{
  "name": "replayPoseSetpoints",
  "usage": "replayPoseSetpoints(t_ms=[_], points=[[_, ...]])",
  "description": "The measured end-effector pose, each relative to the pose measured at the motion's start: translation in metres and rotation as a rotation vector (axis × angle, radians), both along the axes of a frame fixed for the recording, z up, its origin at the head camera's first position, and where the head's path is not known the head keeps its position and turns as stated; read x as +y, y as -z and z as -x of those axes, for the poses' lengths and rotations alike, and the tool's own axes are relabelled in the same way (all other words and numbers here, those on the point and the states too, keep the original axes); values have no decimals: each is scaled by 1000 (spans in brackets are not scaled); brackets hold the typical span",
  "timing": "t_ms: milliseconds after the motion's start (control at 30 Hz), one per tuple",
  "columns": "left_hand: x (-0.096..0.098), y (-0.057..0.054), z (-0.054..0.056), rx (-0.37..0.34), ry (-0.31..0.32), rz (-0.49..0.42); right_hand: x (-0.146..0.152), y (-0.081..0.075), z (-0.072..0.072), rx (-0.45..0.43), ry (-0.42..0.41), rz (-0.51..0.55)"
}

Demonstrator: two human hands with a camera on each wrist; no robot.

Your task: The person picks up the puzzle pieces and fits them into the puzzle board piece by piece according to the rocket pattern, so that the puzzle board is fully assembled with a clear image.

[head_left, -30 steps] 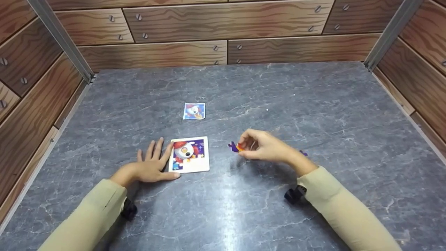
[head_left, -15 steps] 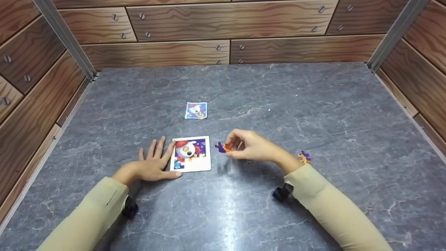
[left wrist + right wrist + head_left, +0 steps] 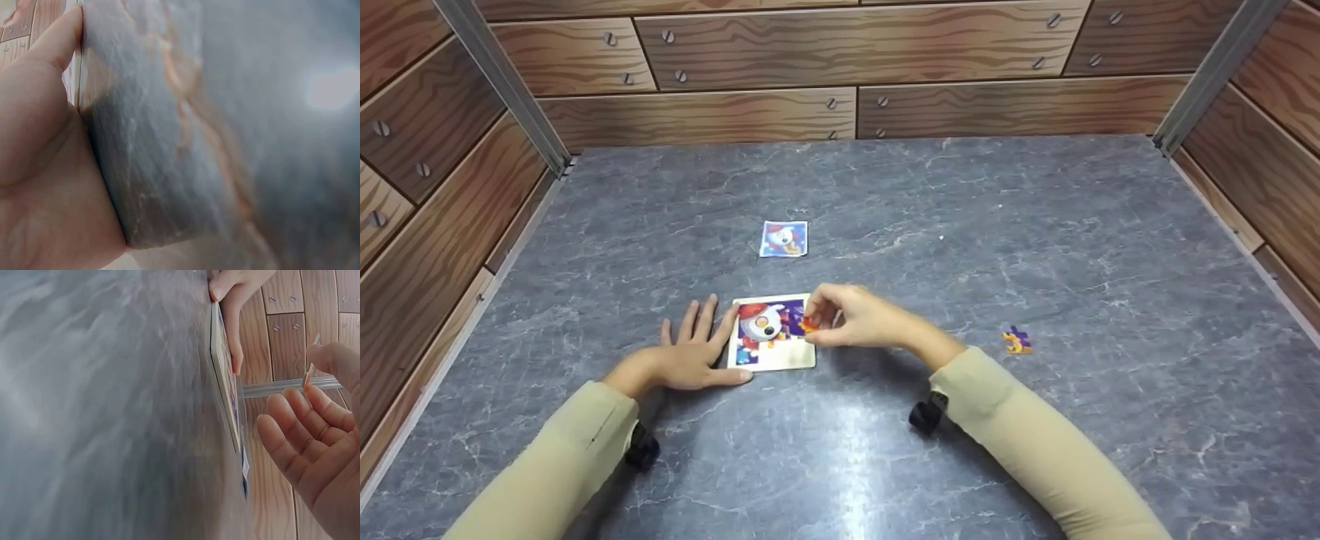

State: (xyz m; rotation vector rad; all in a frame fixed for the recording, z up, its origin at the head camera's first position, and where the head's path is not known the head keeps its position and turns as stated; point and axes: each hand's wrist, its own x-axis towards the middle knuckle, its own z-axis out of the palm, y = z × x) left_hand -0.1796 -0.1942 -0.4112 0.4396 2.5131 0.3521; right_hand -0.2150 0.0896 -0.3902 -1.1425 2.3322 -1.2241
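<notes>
A square jigsaw puzzle board (image 3: 775,360) with a pale frame lies on the table, partly filled with a picture of a round white character in red. My left hand (image 3: 684,360) rests flat and spread at its left side, index finger and thumb at the board's edges. Over the board's right edge, my right hand (image 3: 855,319) pinches a puzzle piece (image 3: 808,325) of orange and purple between thumb and fingers. In the right wrist view that puzzle piece (image 3: 309,371) shows edge-on, held above the board. The board's lower right part shows bare pale backing.
Another puzzle piece (image 3: 1017,340), purple and orange, lies on the grey marbled table (image 3: 885,195) to the right. Behind the board lies a small picture card (image 3: 784,238) with a similar character. Wood-patterned walls (image 3: 720,116) surround the table.
My right hand has moved left with its puzzle piece, from the bare table to over the board's right edge. The loose piece on the right has come into full view. My left hand stays put.
</notes>
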Motion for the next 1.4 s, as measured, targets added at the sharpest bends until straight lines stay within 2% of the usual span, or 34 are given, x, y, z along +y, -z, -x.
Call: replayPoseSetpoints(t_ms=[333, 633, 867, 1200, 1400], points=[[-2, 7, 2, 19, -12, 8, -25, 7, 4, -25, -24, -50], [-1, -1, -1, 23, 10, 1, -40, 11, 3, 38, -10, -135], [-1, 1, 0, 30, 16, -15, -48, 12, 3, 40, -23, -195], [1, -1, 0, 37, 14, -42, -51, 13, 2, 124, -31, -278], [-1, 3, -1, 42, 8, -43, -52, 13, 1, 158, -53, -297]])
